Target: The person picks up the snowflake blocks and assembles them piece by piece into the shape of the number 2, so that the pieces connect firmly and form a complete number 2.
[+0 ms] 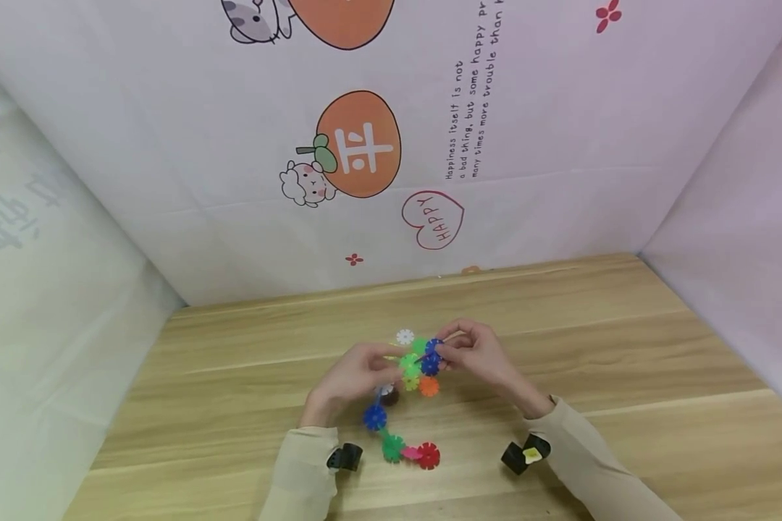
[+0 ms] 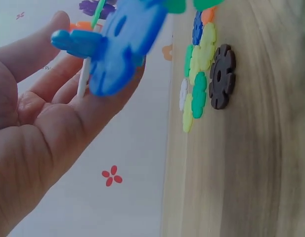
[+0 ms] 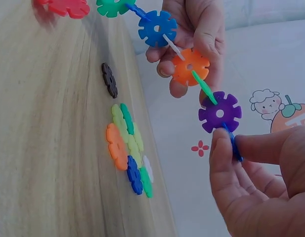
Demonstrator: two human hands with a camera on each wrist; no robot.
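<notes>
A chain of slotted plastic snowflake discs hangs between the two hands above the table. The left hand [image 1: 355, 373] holds it at the orange disc [image 3: 191, 67], thumb on one side and fingers on the other. At the chain's other end, the right hand [image 3: 261, 187] pinches a blue disc [image 3: 233, 143] between thumb and fingertips, its edge at the slot of a purple disc [image 3: 220, 112]. A green disc seen edge-on links purple to orange. Beyond the left hand the chain runs on through a blue disc [image 1: 374, 417] and a green one [image 1: 394, 449] to a red disc [image 1: 429, 456].
Loose discs lie in a cluster on the wooden table [image 1: 234, 376] under the hands: a white one [image 1: 405, 336], an orange one [image 3: 116, 146], a dark blue one [image 3: 134, 175] and several green and yellow ones. A brown disc [image 2: 222, 76] lies apart. Printed white cloth walls surround the table.
</notes>
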